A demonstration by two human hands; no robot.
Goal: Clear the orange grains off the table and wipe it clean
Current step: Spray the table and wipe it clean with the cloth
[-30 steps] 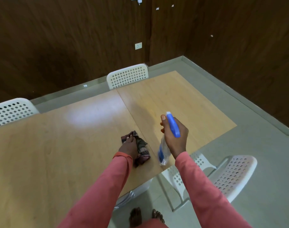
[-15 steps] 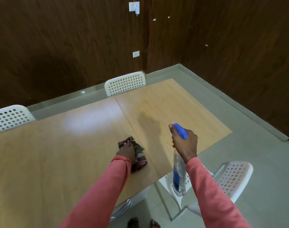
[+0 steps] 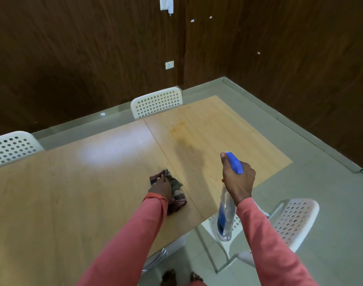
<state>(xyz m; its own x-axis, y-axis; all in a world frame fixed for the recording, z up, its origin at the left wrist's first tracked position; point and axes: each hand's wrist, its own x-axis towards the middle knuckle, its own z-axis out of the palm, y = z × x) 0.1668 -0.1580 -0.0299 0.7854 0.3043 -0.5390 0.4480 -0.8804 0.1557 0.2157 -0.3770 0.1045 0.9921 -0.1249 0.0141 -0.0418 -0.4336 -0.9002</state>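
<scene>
Worktop [image 3: 63, 203]: light wood surface in two panels joined by a seam that runs from the far edge toward the near edge; a bright patch of reflected light sits on the left panel.
Orange residue [image 3: 177, 129]: faint orange smear on the right panel, toward its far side, well apart from both hands; separate grains cannot be made out.
Cloth [image 3: 177, 196]: dark checked rag, bunched up, lying on the left panel just beside the seam.
Left hand [image 3: 161, 187]: resting on top of the cloth with fingers curled over its far end, gripping it against the worktop.
Spray bottle [image 3: 226, 215]: clear body with a blue label and a blue trigger head, held above the near edge of the right panel, nozzle pointing away over the worktop, body hanging down over the chair.
Right hand [image 3: 238, 180]: wrapped round the neck of the spray bottle, one finger stretched along the blue head.
Sleeves [image 3: 135, 234]: pink, on both arms.
Chairs [image 3: 156, 102]: white perforated ones, two at the far side and one near the right arm.
Wall [image 3: 73, 48]: dark wood panelling with two white sockets.
</scene>
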